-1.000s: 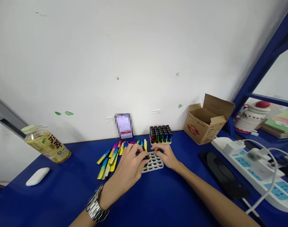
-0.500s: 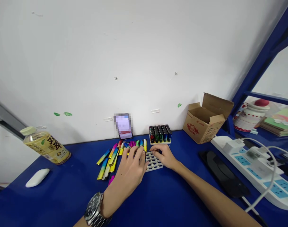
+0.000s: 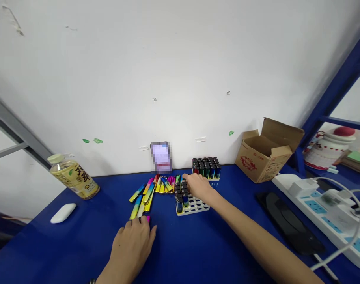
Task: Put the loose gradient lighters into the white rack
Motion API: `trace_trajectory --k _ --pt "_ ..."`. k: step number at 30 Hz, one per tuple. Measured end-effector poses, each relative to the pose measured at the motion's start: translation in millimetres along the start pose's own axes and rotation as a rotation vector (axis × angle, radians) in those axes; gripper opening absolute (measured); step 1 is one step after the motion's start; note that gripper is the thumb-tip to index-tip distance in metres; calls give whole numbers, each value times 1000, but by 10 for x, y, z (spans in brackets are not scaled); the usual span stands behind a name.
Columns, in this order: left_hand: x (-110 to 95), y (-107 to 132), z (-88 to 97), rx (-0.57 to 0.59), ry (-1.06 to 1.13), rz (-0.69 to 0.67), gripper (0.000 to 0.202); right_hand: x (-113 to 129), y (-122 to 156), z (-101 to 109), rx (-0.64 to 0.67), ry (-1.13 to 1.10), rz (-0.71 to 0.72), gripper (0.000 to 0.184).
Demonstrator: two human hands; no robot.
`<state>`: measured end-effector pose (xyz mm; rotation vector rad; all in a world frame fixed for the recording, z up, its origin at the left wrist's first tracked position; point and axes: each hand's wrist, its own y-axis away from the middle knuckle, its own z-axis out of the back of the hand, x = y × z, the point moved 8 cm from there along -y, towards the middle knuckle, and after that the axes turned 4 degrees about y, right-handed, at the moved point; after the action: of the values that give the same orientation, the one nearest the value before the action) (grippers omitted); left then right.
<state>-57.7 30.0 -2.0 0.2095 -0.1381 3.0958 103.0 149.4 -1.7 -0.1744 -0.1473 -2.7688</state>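
Note:
A white tray with rows of holes (image 3: 194,210) lies on the blue table, its left columns filled with upright black-topped lighters (image 3: 180,205). My right hand (image 3: 199,186) reaches over the tray's far part with curled fingers beside the row of lying lighters; what its fingertips hold is hidden. Nearer to me, my left hand (image 3: 132,242) rests on the table, fingers bent over a magenta lighter (image 3: 148,219) that shows only in part. Loose lighters in yellow, blue and pink (image 3: 144,197) lie in a pile left of the tray.
A second tray packed with lighters (image 3: 207,169) stands by the wall, near a propped phone (image 3: 161,157). To the right are an open cardboard box (image 3: 253,163), a black phone (image 3: 289,223) and a power strip (image 3: 316,209). A bottle (image 3: 76,179) and white mouse (image 3: 63,213) lie left.
My left hand has left the tray and moved down and left to the magenta lighter, uncovering the tray's filled columns. My right hand has shifted slightly left over the tray's far side.

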Motion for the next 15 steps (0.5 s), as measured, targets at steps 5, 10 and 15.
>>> trace_trajectory --k 5,10,15 --pt "-26 90 -173 124 103 34 28 -11 -101 -67 51 6 -21 30" --pt "-43 -47 -99 8 419 1 15 -36 -129 -112 70 -19 -6 36" --pt "-44 -296 108 -95 854 -43 17 -68 -113 -69 14 -53 -19 21"
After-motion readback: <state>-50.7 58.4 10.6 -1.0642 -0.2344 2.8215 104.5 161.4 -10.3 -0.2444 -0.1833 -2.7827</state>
